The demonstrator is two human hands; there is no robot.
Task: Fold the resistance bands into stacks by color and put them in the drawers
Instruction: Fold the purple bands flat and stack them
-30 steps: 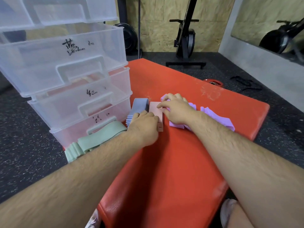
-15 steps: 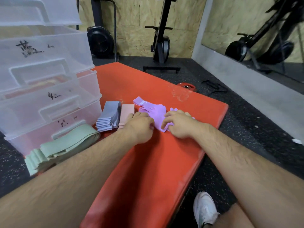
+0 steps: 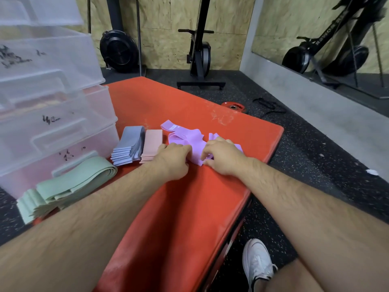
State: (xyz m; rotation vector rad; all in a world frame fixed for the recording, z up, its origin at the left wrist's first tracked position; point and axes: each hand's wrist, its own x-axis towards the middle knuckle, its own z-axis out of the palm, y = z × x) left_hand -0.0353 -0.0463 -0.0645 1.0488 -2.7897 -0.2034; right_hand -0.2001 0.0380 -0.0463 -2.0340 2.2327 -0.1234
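Observation:
A loose heap of purple resistance bands (image 3: 185,137) lies on the red mat (image 3: 172,207). My left hand (image 3: 173,160) and my right hand (image 3: 223,157) both pinch the near edge of that heap, fingers curled on the fabric. Left of it sit a folded pink stack (image 3: 152,145) and a folded grey-blue stack (image 3: 129,147). A folded green stack (image 3: 63,187) lies at the mat's left corner. The clear plastic drawers (image 3: 48,114) stand at the left, shut, with black handwritten labels.
A red weight plate (image 3: 233,106) and black straps (image 3: 269,106) lie on the black rubber floor beyond the mat. Gym machines (image 3: 200,53) stand by the plywood wall. A mirror (image 3: 328,43) runs along the right. My white shoe (image 3: 257,262) is beside the mat.
My hands left the pink stack and moved right onto the purple bands. The view has swung right, so the drawers now sit further left.

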